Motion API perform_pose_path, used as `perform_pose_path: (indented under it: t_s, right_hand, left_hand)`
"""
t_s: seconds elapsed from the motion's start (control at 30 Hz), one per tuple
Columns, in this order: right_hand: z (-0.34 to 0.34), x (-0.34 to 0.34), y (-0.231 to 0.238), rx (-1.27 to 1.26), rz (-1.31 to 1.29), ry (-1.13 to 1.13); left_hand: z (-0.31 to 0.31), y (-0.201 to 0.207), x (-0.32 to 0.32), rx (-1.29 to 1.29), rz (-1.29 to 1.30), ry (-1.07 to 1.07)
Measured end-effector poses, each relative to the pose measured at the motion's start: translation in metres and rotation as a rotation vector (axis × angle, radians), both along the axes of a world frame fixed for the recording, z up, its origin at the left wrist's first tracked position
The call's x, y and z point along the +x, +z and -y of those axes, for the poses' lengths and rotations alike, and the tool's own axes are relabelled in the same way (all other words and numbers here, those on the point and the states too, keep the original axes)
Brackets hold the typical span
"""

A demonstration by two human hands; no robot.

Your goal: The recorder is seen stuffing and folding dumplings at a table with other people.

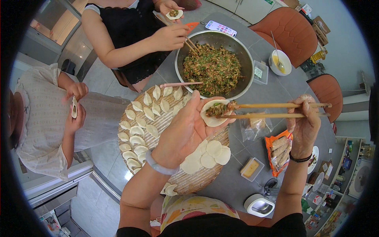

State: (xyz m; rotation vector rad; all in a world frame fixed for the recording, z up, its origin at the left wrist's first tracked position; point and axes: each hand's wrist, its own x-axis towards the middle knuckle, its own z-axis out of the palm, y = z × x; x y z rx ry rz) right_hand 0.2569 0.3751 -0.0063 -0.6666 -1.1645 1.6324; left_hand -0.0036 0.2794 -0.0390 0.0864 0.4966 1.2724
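A round dumpling wrapper (208,121) rests on the fingers of my left hand (182,128), which cradles it above the woven tray (197,182). My right hand (306,123) grips a pair of wooden chopsticks (272,105). Their tips hold a clump of chopped filling (219,109) against the wrapper. Just beyond my hands stands a steel bowl (249,79) with green-flecked filling (213,67). Folded dumplings (137,130) sit in rows on the tray's left part. Flat wrappers (214,148) lie overlapped on its right, below my left hand.
One person (130,43) across the table holds a filled wrapper and puts chopsticks into the bowl; another (75,106) at left pinches a dumpling. On the grey table are a phone (221,28), white bowl (275,65), orange packet (278,153) and small container (252,169). Chairs (288,33) stand behind.
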Motion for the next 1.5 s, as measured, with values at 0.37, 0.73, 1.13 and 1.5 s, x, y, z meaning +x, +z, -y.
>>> perform_pose_path:
  t_s: [0.37, 0.73, 1.13, 1.5]
  right_hand:
    - [0.0, -0.001, -0.001, -0.087, -0.006, 0.014]
    - [0.003, -0.004, -0.007, -0.081, 0.128, -0.081]
    - [0.004, -0.002, -0.008, -0.16, 0.042, -0.048]
    - [0.008, -0.001, -0.003, -0.007, 0.204, -0.102]
  left_hand:
    - [-0.006, -0.003, 0.004, 0.009, -0.05, 0.0]
    - [-0.005, 0.0, 0.005, -0.01, -0.018, 0.034]
    - [-0.001, -0.001, 0.006, -0.009, 0.039, 0.054]
    - [0.002, -0.008, 0.002, -0.024, 0.039, 0.029]
